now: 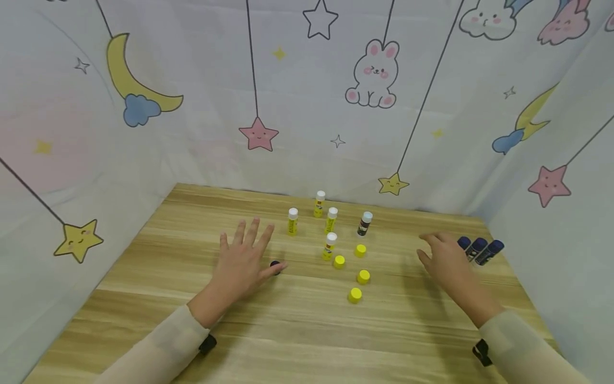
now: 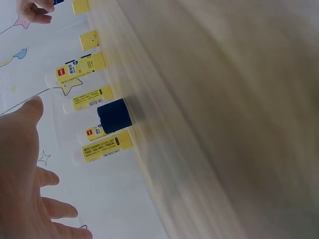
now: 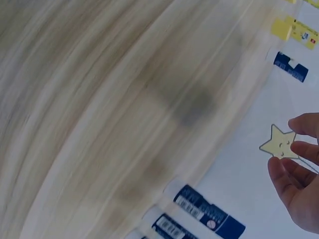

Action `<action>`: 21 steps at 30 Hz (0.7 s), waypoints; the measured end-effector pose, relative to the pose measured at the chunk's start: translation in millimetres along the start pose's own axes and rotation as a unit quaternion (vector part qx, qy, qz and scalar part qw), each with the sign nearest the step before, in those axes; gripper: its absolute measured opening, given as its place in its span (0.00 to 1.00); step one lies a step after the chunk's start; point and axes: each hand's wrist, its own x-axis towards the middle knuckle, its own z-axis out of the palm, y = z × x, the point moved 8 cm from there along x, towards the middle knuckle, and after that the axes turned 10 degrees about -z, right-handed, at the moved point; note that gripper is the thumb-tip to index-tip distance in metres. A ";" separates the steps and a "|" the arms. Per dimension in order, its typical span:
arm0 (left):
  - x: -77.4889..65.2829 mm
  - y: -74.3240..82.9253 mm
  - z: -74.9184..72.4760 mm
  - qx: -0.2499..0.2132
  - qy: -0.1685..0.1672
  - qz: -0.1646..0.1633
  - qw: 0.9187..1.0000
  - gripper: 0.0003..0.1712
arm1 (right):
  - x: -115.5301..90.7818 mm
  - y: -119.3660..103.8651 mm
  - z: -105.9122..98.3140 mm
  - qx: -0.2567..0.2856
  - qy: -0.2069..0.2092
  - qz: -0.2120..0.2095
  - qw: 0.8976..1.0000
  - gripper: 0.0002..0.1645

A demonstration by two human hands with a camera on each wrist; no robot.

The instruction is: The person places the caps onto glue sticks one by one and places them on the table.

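Note:
My left hand (image 1: pixel 238 264) hovers over the table with its fingers spread, holding nothing. Beside its thumb is a small dark blue cap (image 2: pixel 114 116), standing on the wood. My right hand (image 1: pixel 448 269) hangs above the right side, its fingers loosely bent and nothing between them. Close to it stand three dark blue glue sticks (image 1: pixel 489 253) with caps on, partly hidden by the hand. Between the hands, several yellow glue sticks (image 1: pixel 328 249) stand upright with white tops showing. One dark blue glue stick (image 1: pixel 363 226), also white-topped, stands right of them.
Several loose yellow caps (image 1: pixel 355 295) sit on the wooden table (image 1: pixel 297 330) in front of the yellow glue sticks. A white curtain (image 1: pixel 206 69) printed with stars, moons and bunnies hangs along the table's back and sides.

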 end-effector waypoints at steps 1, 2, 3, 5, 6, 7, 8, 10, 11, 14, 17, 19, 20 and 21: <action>0.0 0.2 0.5 0.000 -0.004 -0.001 1.000 0.57 | 1.7 -0.4 3.9 0.008 -0.004 0.006 1.000 0.25; -0.1 0.5 0.9 0.000 -0.006 -0.001 1.000 0.56 | 3.4 -1.3 7.2 0.014 -0.009 0.010 1.000 0.25; -0.1 0.6 1.2 -0.002 -0.008 -0.002 1.000 0.56 | 5.0 -2.0 10.5 0.021 -0.012 0.013 1.000 0.25; -0.3 0.6 1.4 -0.004 -0.009 -0.002 1.000 0.56 | 8.2 -3.3 15.0 0.037 -0.011 0.017 0.999 0.25; -0.5 0.4 1.5 -0.006 -0.007 -0.001 1.000 0.56 | 10.3 -3.4 17.0 0.043 -0.009 0.019 0.999 0.25; -0.4 0.7 1.6 -0.008 -0.006 0.001 1.000 0.55 | 11.6 -3.4 18.9 0.052 -0.009 0.023 0.998 0.25; -0.5 1.1 1.7 -0.012 -0.006 0.003 1.000 0.55 | 12.6 -3.2 21.0 0.063 -0.010 0.028 0.998 0.25; -0.9 2.2 2.1 -0.024 -0.005 0.008 1.000 0.53 | 15.4 -3.0 24.9 0.086 -0.009 0.036 0.996 0.26; -1.0 3.0 2.4 -0.029 -0.005 0.012 0.999 0.53 | 16.5 -3.2 26.8 0.094 -0.011 0.042 0.995 0.26; -1.4 5.1 3.9 -0.045 -0.009 0.022 0.999 0.50 | 20.3 -4.7 31.3 0.124 -0.008 0.055 0.991 0.27; -0.9 7.2 5.3 -0.052 -0.014 0.026 0.998 0.49 | 25.6 -6.4 34.4 0.149 0.002 0.067 0.987 0.27; -0.2 8.6 6.4 -0.060 -0.022 0.026 0.998 0.47 | 29.8 -7.3 36.6 0.167 0.006 0.079 0.983 0.27; 0.0 9.6 7.0 -0.064 -0.027 0.027 0.997 0.47 | 32.0 -7.9 38.0 0.175 0.008 0.084 0.981 0.28; 0.4 10.2 8.2 -0.070 -0.036 0.025 0.997 0.46 | 34.4 -8.5 39.4 0.182 0.009 0.088 0.979 0.28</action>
